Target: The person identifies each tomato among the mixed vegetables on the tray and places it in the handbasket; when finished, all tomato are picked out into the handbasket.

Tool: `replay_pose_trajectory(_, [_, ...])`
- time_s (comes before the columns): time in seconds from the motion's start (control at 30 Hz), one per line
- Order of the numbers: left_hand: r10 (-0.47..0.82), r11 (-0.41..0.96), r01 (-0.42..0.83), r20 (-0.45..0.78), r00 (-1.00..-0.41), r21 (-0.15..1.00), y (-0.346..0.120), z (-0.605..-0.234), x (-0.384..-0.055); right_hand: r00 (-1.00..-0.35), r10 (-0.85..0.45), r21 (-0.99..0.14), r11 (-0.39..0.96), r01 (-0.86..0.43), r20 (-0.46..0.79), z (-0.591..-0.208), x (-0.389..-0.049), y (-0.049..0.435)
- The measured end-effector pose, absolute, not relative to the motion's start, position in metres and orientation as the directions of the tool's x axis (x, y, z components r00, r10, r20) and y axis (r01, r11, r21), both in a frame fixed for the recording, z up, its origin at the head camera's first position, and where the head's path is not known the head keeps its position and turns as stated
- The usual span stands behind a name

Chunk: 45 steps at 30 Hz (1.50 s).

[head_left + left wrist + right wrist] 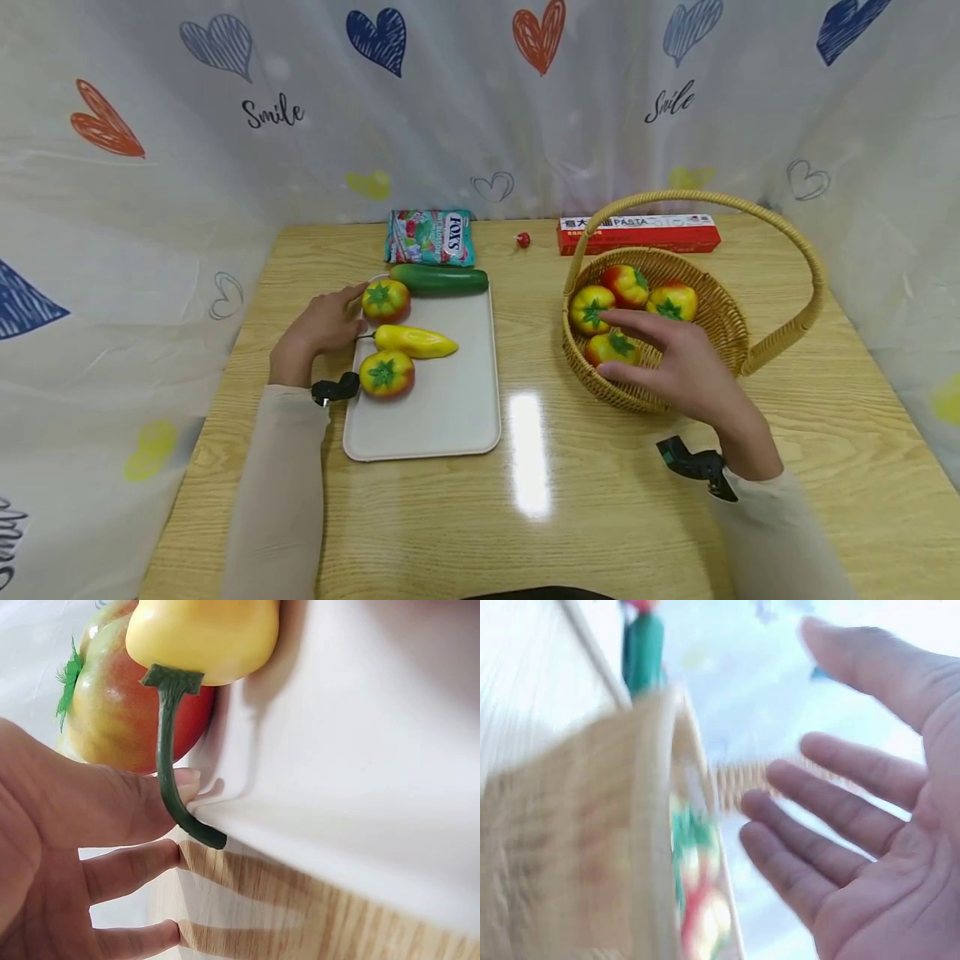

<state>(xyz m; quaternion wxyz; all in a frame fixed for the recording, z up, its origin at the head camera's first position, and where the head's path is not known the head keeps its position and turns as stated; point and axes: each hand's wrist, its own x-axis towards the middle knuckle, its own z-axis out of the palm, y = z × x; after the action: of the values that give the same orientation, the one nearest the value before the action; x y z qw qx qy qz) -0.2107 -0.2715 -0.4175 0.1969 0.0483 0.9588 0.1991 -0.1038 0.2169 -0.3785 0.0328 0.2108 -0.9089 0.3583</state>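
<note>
In the head view, my left hand (318, 325) is at the left rim of a white tray (442, 425). In the left wrist view, its thumb (142, 799) lies at the tray rim behind the stem of a yellow pepper (202, 637), and its other visible fingers reach straight to the wood. The tray bears two red-and-yellow tomatoes, the upper one (386, 301) beside my index finger and the lower one (386, 373) below the pepper, plus a green cucumber (438, 280). My right hand (686, 367), fingers apart and holding nothing, hovers over the front of a wicker basket (723, 321) with several tomatoes.
The basket's tall handle (806, 250) arches over it to the right. Along the back of the table lie a FOX'S candy bag (430, 237), a small red item (522, 240) and a red pasta box (637, 240). A patterned curtain (450, 108) stands behind.
</note>
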Motion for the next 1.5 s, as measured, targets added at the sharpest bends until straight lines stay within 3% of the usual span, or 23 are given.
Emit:
replay_pose_trajectory(0.17, [0.168, 0.914, 0.009, -0.358, -0.918, 0.405, -0.271, -0.415, -0.209, -0.843, -0.485, -0.681, 0.538, -0.497, 0.233, -0.374, -0.111, 0.181])
replay_pose_trajectory(0.37, [0.170, 0.912, 0.009, -0.359, -0.918, 0.409, -0.272, -0.416, -0.210, -0.769, -0.608, -0.746, 0.417, -0.519, 0.196, -0.379, -0.123, 0.129])
replay_pose_trajectory(0.7, [0.178, 0.914, 0.019, -0.359, -0.916, 0.405, -0.273, -0.417, -0.212, -0.691, -0.692, -0.828, 0.250, -0.502, 0.210, -0.406, -0.147, 0.058])
replay_pose_trajectory(0.97, [0.172, 0.912, 0.008, -0.364, -0.915, 0.409, -0.273, -0.418, -0.213, -0.670, -0.735, -0.790, 0.346, -0.506, 0.107, -0.429, -0.160, 0.013])
replay_pose_trajectory(1.5, [0.176, 0.914, 0.013, -0.366, -0.914, 0.407, -0.272, -0.417, -0.212, -0.675, -0.732, -0.664, 0.461, -0.589, 0.090, -0.433, -0.158, -0.027])
